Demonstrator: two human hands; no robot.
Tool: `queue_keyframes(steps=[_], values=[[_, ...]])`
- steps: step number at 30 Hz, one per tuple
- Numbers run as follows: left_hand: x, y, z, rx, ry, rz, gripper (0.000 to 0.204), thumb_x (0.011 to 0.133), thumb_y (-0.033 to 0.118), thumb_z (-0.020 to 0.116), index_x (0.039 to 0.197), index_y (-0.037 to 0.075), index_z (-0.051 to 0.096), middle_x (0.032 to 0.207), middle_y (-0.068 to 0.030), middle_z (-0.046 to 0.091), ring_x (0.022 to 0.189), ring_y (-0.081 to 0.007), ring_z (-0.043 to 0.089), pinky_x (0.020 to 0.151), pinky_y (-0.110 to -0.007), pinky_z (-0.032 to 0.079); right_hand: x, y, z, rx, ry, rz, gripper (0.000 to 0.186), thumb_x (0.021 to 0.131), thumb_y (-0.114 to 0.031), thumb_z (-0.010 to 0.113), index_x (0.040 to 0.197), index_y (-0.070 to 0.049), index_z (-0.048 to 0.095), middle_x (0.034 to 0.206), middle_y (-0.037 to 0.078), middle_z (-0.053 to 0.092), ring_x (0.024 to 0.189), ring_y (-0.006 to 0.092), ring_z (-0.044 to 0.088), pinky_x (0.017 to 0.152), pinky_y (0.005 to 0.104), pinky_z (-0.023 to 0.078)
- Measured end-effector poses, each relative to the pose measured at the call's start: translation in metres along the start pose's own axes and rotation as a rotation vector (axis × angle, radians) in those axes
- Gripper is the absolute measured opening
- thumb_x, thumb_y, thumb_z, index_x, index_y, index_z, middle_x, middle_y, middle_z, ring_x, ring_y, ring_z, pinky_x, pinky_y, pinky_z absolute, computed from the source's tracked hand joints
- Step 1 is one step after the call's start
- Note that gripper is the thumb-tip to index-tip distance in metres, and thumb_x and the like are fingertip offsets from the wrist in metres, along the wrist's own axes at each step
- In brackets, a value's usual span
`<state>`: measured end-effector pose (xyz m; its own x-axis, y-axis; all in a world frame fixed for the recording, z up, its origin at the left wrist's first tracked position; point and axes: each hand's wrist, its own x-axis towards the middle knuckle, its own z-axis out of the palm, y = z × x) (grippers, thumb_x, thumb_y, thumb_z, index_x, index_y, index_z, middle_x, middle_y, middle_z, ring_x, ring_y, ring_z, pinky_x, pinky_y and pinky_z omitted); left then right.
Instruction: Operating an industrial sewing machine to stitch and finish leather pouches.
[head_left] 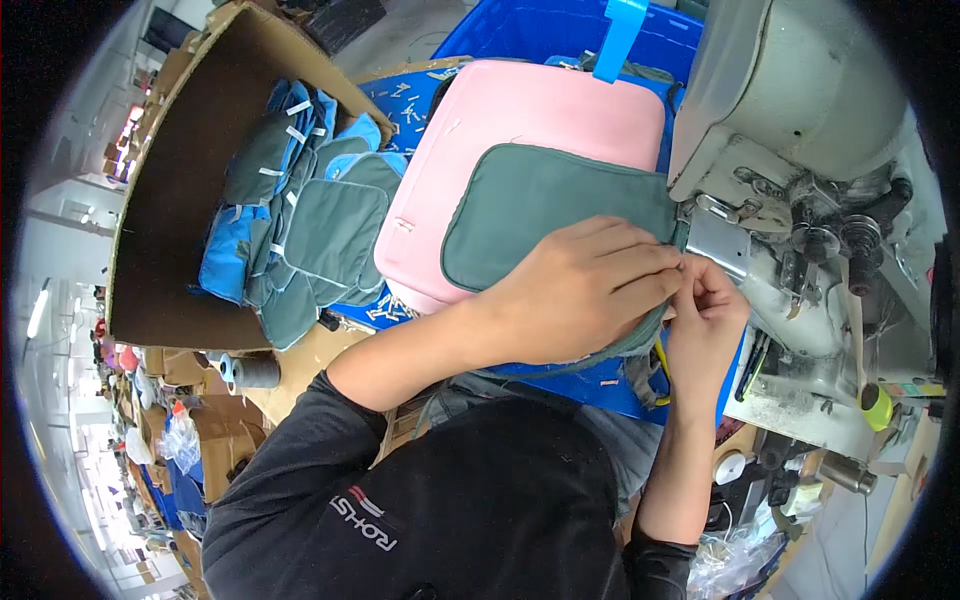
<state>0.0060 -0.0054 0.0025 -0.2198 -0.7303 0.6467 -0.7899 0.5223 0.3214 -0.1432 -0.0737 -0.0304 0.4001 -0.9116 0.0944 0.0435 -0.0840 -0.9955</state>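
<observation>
A dark green fabric piece (560,205) with a bound, rounded edge lies over a smooth pink panel (540,100) and reaches right to the sewing machine's metal plate (718,245). My left hand (600,285) rests across the fabric, its fingers bent and pressed together at the right edge beside the machine. Directly against those fingertips, my right hand (705,315) is closed in a pinch. Whatever lies between its thumb and forefinger is too small or hidden to make out. The fabric under my left palm is covered from sight.
The industrial sewing machine (800,90) stands close on the right. At left, a cardboard box (160,250) lies open beside a pile of green and blue fabric pieces (335,235). A blue bin (500,30) is behind the pink panel. Thread spools (255,372) stand at lower left.
</observation>
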Motion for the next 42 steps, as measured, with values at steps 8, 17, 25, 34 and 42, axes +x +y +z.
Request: queue_keyframes(steps=[8,17,25,34,42], values=[[0.000,-0.005,-0.009,-0.211,-0.067,-0.218,0.028,0.079,0.004,0.071,0.106,0.001,0.066,0.111,-0.0128,0.068,0.098,-0.0310,0.066,0.084,-0.038,0.053,-0.029,-0.011,-0.004,0.107,-0.060,0.264,0.022,0.095,-0.020,0.064,0.081,-0.005,0.057,0.066,-0.004,0.056,0.052,0.0035,0.052,0.044,0.0199,0.044],[-0.005,-0.002,-0.006,-0.218,-0.019,-0.219,0.028,0.081,0.006,0.071,0.107,0.000,0.066,0.114,-0.0146,0.067,0.099,-0.0340,0.066,0.083,-0.040,0.053,-0.050,0.002,0.010,0.272,0.068,0.141,0.016,0.096,-0.011,0.061,0.107,0.000,0.064,0.085,0.001,0.065,0.074,0.0052,0.060,0.060,0.0196,0.047],[-0.022,0.010,0.004,0.009,0.015,-0.079,0.032,0.073,0.005,0.072,0.105,0.002,0.067,0.118,-0.0133,0.065,0.099,-0.0314,0.065,0.083,-0.040,0.053,-0.061,0.002,0.015,0.325,0.158,0.043,0.019,0.094,-0.004,0.062,0.112,0.000,0.062,0.090,0.001,0.065,0.079,0.0058,0.056,0.069,0.0189,0.044],[-0.021,0.023,-0.003,0.152,-0.035,0.101,0.033,0.071,0.011,0.069,0.102,0.001,0.066,0.114,-0.0131,0.064,0.099,-0.0278,0.064,0.083,-0.039,0.053,-0.065,0.003,0.015,0.374,0.181,0.084,0.023,0.095,0.000,0.058,0.117,0.001,0.060,0.083,-0.001,0.060,0.071,0.0042,0.049,0.063,0.0183,0.038],[-0.009,0.014,0.004,0.093,-0.003,0.074,0.030,0.069,0.010,0.071,0.098,0.004,0.068,0.107,-0.0093,0.065,0.093,-0.0253,0.064,0.080,-0.037,0.053,-0.047,0.001,0.016,0.413,0.190,0.054,0.032,0.095,0.005,0.055,0.127,0.003,0.056,0.089,0.001,0.064,0.074,0.0046,0.055,0.070,0.0177,0.045]])
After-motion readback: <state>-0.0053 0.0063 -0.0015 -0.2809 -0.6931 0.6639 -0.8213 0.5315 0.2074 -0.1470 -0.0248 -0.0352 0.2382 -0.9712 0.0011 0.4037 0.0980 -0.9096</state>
